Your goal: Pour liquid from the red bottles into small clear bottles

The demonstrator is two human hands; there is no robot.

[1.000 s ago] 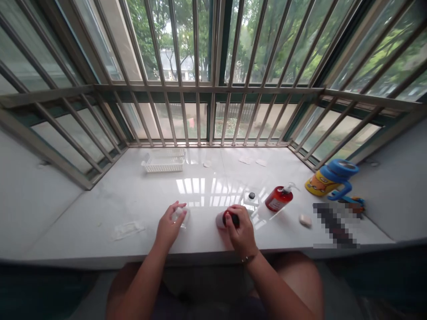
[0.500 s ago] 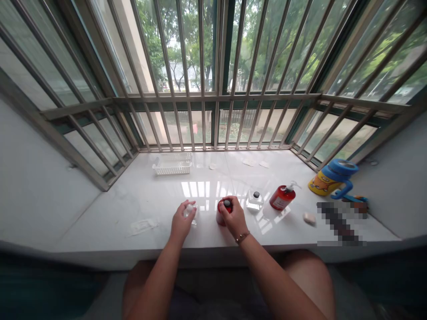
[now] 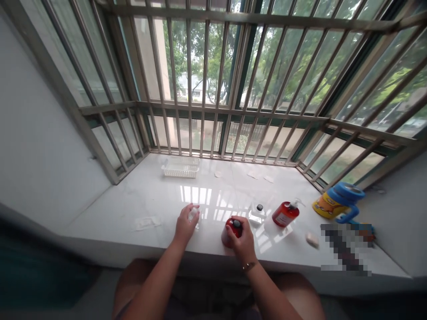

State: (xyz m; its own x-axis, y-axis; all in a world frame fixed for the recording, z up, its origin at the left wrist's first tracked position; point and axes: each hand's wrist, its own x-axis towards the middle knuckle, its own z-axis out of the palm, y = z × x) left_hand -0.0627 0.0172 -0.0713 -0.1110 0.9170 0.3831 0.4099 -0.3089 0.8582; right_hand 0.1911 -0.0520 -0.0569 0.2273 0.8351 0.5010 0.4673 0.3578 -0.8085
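My left hand point(image 3: 186, 226) is closed round a small clear bottle point(image 3: 194, 215), which the fingers partly cover. My right hand point(image 3: 244, 241) wraps the right side of a red bottle with a black cap point(image 3: 228, 236), thumb at the front and fingers behind its top. Whether the red bottle rests on the white sill or hangs just above it, I cannot tell. To the right of that hand stands a clear square bottle with a black cap point(image 3: 256, 216). Beyond it is a red pump bottle point(image 3: 285, 214) with a white label and a clear pump head.
A white perforated basket point(image 3: 180, 169) sits at the back left of the white sill point(image 3: 110, 218). On the right are a blue and yellow handled jug point(image 3: 336, 202), a pale bar-shaped piece point(image 3: 312, 240) and a pixelated patch. Metal bars point(image 3: 207, 111) line the window.
The camera view has tilted and shifted, so everything sits lower in the picture. My right hand and the red bottle are slightly nearer the front edge. My left hand keeps its hold.
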